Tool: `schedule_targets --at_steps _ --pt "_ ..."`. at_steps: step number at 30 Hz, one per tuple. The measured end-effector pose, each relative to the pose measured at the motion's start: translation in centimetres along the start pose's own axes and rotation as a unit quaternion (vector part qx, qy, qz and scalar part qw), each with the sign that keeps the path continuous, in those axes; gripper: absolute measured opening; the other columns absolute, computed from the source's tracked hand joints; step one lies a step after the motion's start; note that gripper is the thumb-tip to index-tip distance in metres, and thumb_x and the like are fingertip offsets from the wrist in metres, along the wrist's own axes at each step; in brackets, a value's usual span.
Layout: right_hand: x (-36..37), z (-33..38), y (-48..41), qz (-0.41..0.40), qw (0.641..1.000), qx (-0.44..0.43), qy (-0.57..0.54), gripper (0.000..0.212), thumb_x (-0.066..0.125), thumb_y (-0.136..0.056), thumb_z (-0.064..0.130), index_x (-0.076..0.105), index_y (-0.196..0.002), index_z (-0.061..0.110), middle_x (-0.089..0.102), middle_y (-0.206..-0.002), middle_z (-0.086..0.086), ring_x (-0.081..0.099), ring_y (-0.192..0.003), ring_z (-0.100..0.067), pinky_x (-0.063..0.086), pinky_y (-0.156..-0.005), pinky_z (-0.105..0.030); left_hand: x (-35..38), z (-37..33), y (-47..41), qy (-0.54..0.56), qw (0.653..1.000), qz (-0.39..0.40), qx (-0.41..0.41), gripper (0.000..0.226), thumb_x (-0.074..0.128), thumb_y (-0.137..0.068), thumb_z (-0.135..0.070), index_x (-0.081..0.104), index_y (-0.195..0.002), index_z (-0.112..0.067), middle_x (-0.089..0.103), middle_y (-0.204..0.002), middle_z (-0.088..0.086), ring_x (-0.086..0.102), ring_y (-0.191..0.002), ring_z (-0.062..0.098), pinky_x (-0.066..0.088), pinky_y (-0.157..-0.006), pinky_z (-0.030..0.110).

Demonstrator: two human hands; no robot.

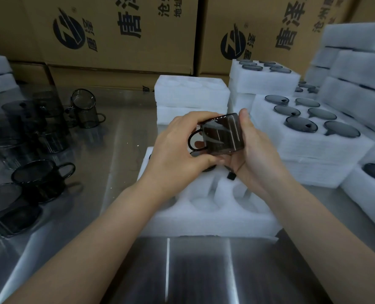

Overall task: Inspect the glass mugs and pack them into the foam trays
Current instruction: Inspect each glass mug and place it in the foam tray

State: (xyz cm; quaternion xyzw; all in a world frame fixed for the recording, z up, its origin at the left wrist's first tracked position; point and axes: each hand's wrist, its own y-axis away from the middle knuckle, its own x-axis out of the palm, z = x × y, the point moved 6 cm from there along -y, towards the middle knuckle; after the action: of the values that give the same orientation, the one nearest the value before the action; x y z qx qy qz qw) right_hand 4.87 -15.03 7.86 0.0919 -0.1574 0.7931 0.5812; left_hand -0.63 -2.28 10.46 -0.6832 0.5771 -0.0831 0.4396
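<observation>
Fingers [187, 120] of the left hand [177, 150] and right hand [257, 150] are wrapped around a dark glass mug [222, 133], held sideways above the near foam tray [204, 220].

Glossy smoked-glass mug [222, 134], matt white foam tray [206, 218], brushed reflective metal table [120, 137], matt cardboard boxes [120, 40]

Hands: two, left hand [177, 148] and right hand [254, 150].
Held mug [221, 134]: one.
Loose mugs [43, 176] on tabletop [125, 137], left side: several, too blurred to count exactly.
Open foam tray [204, 222]: one.
Filled tray [314, 145]: one, with six packed mugs [300, 123] showing.
Large printed cardboard boxes [116, 29]: two.
</observation>
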Motion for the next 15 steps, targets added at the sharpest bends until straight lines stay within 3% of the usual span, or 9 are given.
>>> schedule_targets --at_steps 3,7,10,13,15 --pt "0.0 0.1 -0.1 0.018 0.999 0.003 -0.041 0.049 0.046 -0.093 0.044 0.065 -0.106 0.001 0.071 -0.105 -0.024 0.070 -0.094 -0.037 0.058 -0.062 -0.036 -0.1 0.1 0.0 0.059 0.998 0.006 0.002 0.066 0.085 -0.066 -0.003 0.058 -0.124 -0.017 0.064 -0.119 -0.011 0.058 -0.116 0.006 0.046 -0.102 0.028" --pt "1.3 -0.1 -0.1 0.122 0.987 0.033 -0.100 0.061 0.048 -0.088 0.049 0.057 -0.128 0.003 0.068 -0.113 -0.018 0.065 -0.107 -0.032 0.057 -0.083 -0.040 -0.2 0.4 0.1 0.103 0.995 0.012 0.012 0.066 0.081 -0.070 0.004 0.052 -0.126 -0.015 0.059 -0.127 -0.013 0.055 -0.124 0.007 0.045 -0.104 0.031" --pt "2.6 -0.9 0.6 0.228 0.960 0.106 -0.128 0.077 0.049 -0.084 0.063 0.046 -0.138 0.009 0.065 -0.118 -0.018 0.059 -0.117 -0.034 0.050 -0.097 -0.045 0.0 0.7 0.1 0.118 0.993 0.013 -0.024 0.070 0.080 -0.070 0.006 0.049 -0.126 -0.023 0.056 -0.131 -0.014 0.050 -0.127 0.002 0.047 -0.094 0.016" --pt "2.2 -1.0 0.5 0.228 0.962 0.099 -0.111 0.078 0.065 -0.075 0.063 0.057 -0.131 0.009 0.065 -0.116 -0.021 0.066 -0.107 -0.036 0.055 -0.089 -0.045 0.3 0.7 0.1 0.104 0.993 0.036 -0.041 0.071 0.084 -0.068 -0.003 0.045 -0.121 -0.030 0.047 -0.140 -0.018 0.039 -0.133 -0.006 0.044 -0.096 0.014" --pt "1.2 -0.8 0.0 0.166 0.981 0.062 -0.081 0.067 0.080 -0.062 0.059 0.073 -0.106 0.009 0.070 -0.100 -0.016 0.071 -0.088 -0.031 0.060 -0.074 -0.040 0.4 0.5 0.1 0.052 0.997 0.051 -0.028 0.075 0.088 -0.065 -0.014 0.045 -0.125 -0.030 0.043 -0.143 -0.018 0.035 -0.136 -0.003 0.035 -0.106 0.015"
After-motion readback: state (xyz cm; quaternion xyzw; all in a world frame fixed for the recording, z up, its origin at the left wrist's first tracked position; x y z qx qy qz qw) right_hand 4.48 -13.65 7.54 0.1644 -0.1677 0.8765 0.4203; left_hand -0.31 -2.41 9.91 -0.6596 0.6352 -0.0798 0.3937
